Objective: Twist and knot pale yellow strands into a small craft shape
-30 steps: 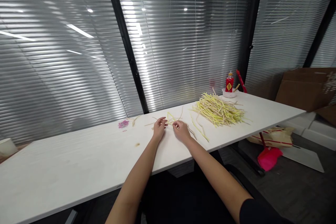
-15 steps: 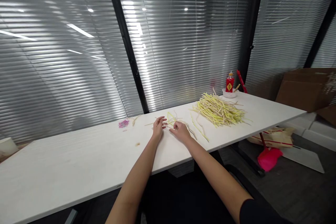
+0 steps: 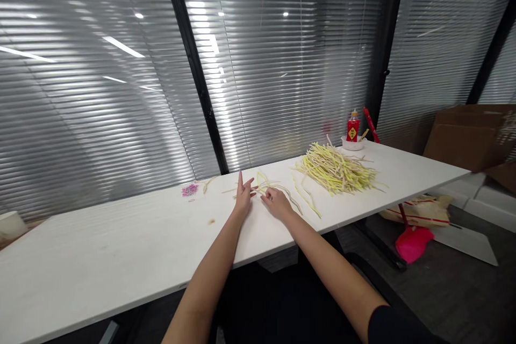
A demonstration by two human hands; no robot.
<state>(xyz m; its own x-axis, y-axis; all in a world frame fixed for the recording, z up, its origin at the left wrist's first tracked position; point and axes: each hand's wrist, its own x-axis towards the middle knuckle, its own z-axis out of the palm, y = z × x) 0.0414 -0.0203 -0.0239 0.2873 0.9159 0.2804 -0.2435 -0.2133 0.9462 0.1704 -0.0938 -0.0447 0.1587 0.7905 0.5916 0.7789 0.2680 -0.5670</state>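
The left hand (image 3: 244, 197) has its fingers spread, with one pointing up, over the white worktop (image 3: 133, 247). Close by, the right hand (image 3: 277, 202) has curled fingers; I cannot tell if they pinch anything. Thin strips (image 3: 265, 181) lie crossed between and just past the hands. Farther off sits a big yellow pile (image 3: 338, 169), then a red bottle (image 3: 352, 128).

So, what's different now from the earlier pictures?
The left hand has straightened one finger, pointing away from the person. The right hand's fingers have dipped toward the person. The strips between have shifted; any grip change is unclear. The pile and bottle stayed put.
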